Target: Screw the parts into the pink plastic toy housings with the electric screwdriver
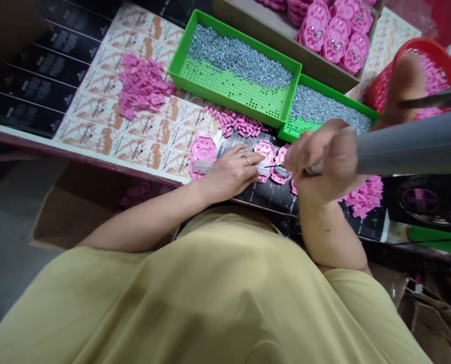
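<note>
My left hand [231, 169] lies on the table with its fingers pressed down on a pink round plastic part [265, 151] and a small clear piece beside it. My right hand [323, 162] is closed around a grey powered screwdriver [410, 144], whose thin bit points left at that pink part. A second pink part [280, 174] lies just under the bit. Another pink part [202, 151] sits left of my left hand.
Two green trays [183, 60] [289, 132] of small metal screws stand behind the hands. A pile of pink pieces [142, 86] lies at the left, small pink caps [238, 124] in the middle, more pink pieces [365, 194] at the right. A red basket [424, 48] and a box of finished pink parts [335, 33] stand behind.
</note>
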`<state>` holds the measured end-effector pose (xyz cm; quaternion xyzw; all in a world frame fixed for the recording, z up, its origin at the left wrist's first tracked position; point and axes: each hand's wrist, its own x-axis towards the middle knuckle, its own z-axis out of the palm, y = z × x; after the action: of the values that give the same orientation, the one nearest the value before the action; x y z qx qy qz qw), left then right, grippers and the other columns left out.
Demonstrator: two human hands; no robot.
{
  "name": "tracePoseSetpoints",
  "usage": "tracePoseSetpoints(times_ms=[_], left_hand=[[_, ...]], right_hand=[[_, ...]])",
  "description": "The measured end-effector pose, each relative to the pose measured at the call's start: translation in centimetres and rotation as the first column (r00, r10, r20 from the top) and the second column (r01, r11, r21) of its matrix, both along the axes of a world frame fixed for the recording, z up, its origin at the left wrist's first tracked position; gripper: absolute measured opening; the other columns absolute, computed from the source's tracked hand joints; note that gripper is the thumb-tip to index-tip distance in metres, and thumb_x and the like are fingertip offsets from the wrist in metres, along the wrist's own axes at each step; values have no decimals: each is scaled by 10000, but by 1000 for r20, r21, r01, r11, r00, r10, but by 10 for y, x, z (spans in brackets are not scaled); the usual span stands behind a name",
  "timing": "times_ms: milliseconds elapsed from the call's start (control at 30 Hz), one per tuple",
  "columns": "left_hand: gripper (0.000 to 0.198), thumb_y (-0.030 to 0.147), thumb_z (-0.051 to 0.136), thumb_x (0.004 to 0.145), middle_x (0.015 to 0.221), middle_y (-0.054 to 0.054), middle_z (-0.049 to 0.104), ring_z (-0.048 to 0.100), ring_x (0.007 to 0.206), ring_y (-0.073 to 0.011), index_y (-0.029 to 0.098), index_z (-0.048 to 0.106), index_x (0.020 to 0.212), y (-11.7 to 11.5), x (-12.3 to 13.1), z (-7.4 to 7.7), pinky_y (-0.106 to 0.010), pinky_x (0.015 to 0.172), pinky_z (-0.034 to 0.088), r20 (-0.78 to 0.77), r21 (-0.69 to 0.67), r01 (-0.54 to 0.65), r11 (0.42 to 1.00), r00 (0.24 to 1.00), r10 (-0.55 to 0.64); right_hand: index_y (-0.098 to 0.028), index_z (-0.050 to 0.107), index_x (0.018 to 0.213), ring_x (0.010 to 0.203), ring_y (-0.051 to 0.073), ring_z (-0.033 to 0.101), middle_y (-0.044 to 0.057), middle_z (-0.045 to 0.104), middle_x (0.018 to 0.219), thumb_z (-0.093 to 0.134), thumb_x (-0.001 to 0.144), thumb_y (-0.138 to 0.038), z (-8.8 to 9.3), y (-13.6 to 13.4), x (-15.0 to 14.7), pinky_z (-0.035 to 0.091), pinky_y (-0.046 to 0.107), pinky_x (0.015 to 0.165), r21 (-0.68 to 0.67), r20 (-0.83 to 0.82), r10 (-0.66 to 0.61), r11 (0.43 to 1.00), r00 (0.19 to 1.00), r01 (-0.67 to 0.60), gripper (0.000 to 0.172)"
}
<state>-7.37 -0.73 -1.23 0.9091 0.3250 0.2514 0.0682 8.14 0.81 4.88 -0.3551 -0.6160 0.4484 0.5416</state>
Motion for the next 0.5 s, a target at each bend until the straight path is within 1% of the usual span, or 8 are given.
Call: tracePoseSetpoints(times_ms=[67,133,167,300,433,500], left_hand=[[212,313,584,937,1149,-67,701,638,1069,-229,166,686,822,0,1,4,-420,991,452,64,-11,-54,998,996,54],[228,353,633,905,1089,-66,715,637,1048,-244,167,676,782,0,4,7,-414,945,465,106,-46,-84,995,990,88],[231,360,649,894,1066,-65,718,636,1040,-243,168,670,768,-1,5,8,-409,940,464,120,-72,-84,994,988,92],[197,332,657,889,1068,-62,710,628,1044,-224,175,656,770,-3,10,10,-402,971,444,155,-150,-80,985,982,104],[203,317,647,892,1066,-54,706,626,1051,-220,180,638,744,-3,9,11,-394,972,441,167,-166,-73,983,981,101],[217,315,645,893,1074,-56,706,628,1053,-219,178,628,725,-3,8,10,-391,967,443,179,-171,-63,983,979,94]], right_hand=[[-245,295,622,295,73,213,-84,209,416,561,837,-651,10,-6,-1,212,270,314,95,-131,-46,994,990,59,531],[-237,325,587,281,70,213,-78,234,400,608,861,-514,18,-12,-3,201,266,292,161,-225,-36,984,974,74,481],[-233,330,572,279,70,217,-73,241,398,612,862,-483,20,-14,-4,197,265,282,184,-246,-16,981,969,63,476],[-232,324,545,276,83,229,-65,245,385,589,875,-438,19,-15,-6,205,270,268,242,-267,41,970,963,26,471],[-230,366,501,285,85,240,-53,280,382,565,892,-446,13,-12,-1,232,276,284,213,-242,74,977,967,-21,489],[-234,413,499,294,90,275,-47,306,389,549,905,-454,12,-15,1,248,280,294,181,-211,87,982,974,-49,481]])
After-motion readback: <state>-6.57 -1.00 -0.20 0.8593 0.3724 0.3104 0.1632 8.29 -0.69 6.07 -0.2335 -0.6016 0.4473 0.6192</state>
